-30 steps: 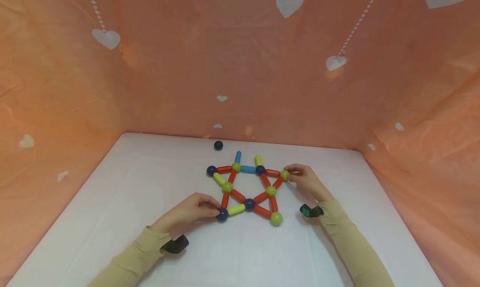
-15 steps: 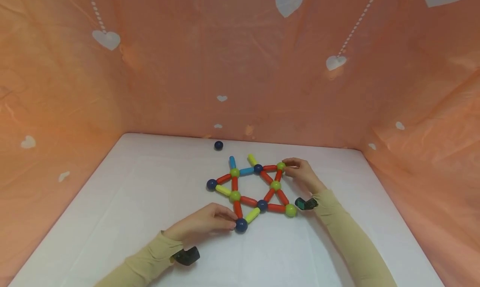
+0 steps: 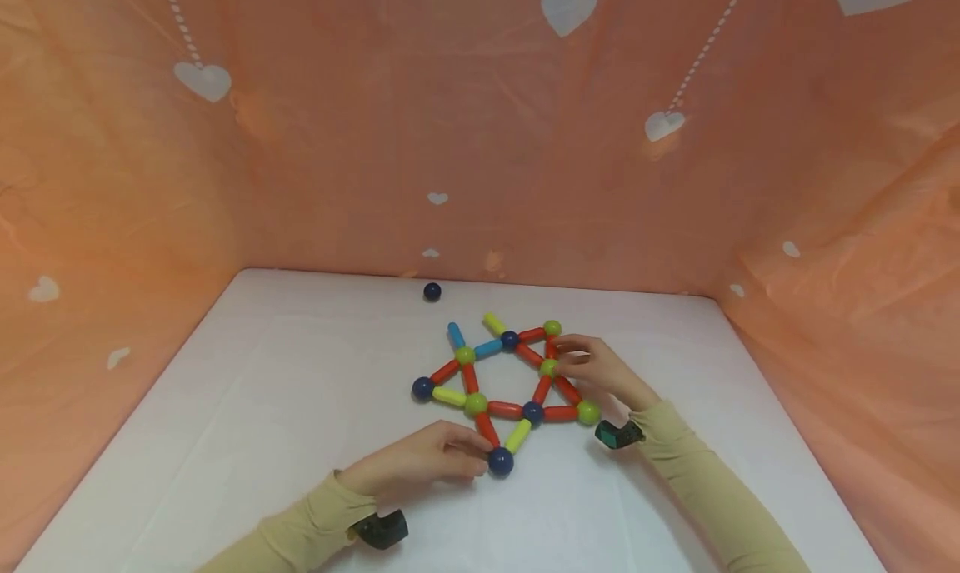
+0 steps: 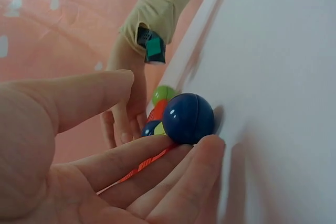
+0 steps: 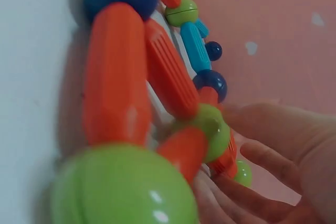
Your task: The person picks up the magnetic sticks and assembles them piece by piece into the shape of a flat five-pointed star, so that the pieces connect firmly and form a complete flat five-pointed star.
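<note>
On the white table lies a flat frame of magnetic balls and rods, with red rods [image 3: 506, 410], yellow-green rods and blue rods [image 3: 489, 348] between blue and green balls. My left hand [image 3: 427, 456] is at the near blue ball [image 3: 501, 462]; in the left wrist view its fingertips touch this ball [image 4: 188, 118] while the thumb stands apart. Over on the right side, my right hand [image 3: 603, 371] has its fingertips at a green ball [image 3: 549, 367] where several red rods meet. The right wrist view shows thumb and fingers loosely extended beside that green ball [image 5: 212, 132].
A loose blue ball [image 3: 432, 291] lies by the table's back edge. From the frame's far side a blue rod [image 3: 455, 334] and a yellow-green rod [image 3: 492, 322] stick out with free ends. Orange cloth walls [image 3: 480, 140] with white hearts enclose the table [image 3: 300, 340].
The whole frame has turned counterclockwise on the table. My left hand has moved right and nearer with its blue ball; my right hand has left the far corner green ball for the one nearer.
</note>
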### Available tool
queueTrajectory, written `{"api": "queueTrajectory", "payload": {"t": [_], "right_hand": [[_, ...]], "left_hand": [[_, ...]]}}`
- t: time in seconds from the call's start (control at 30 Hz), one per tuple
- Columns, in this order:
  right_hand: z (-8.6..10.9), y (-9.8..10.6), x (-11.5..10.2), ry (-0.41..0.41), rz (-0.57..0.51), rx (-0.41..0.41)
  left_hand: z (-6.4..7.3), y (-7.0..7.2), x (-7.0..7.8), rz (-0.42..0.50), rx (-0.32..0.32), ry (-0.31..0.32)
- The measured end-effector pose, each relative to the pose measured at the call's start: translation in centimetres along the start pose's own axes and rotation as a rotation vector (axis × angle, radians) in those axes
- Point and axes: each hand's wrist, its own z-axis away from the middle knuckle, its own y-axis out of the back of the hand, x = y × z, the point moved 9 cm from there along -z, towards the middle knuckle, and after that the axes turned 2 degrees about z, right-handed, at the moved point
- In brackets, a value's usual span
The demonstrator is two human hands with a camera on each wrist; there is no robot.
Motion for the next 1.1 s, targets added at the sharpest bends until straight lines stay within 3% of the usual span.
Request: {"api": "queueTrajectory", "payload": {"t": [0.33, 0.6, 0.7, 0.8, 1.1], "right_hand": [[-0.7, -0.5, -0.2, 0.019, 0.082, 0.041], [-0.6, -0.6, -0.1, -0.020, 0.067, 0.029], [-0.6, -0.6, 0.0, -0.018, 0.068, 0.032], [-0.7, -0.6, 0.0, -0.014, 0.067, 0.032], [-0.6, -0.6, 0.2, -0.029, 0.050, 0.038]], "left_hand": [[-0.6, -0.9, 0.1, 0.091, -0.034, 0.033], [-0.2, 0.6, 0.4, 0.168, 0.011, 0.066], [-0.3, 2.3, 1.3, 0.149, 0.051, 0.028], [-0.3, 5.2, 3.1, 0.036, 0.129, -0.059], [-1.0, 15.1, 6.2, -0.137, 0.504, -0.254]]}}
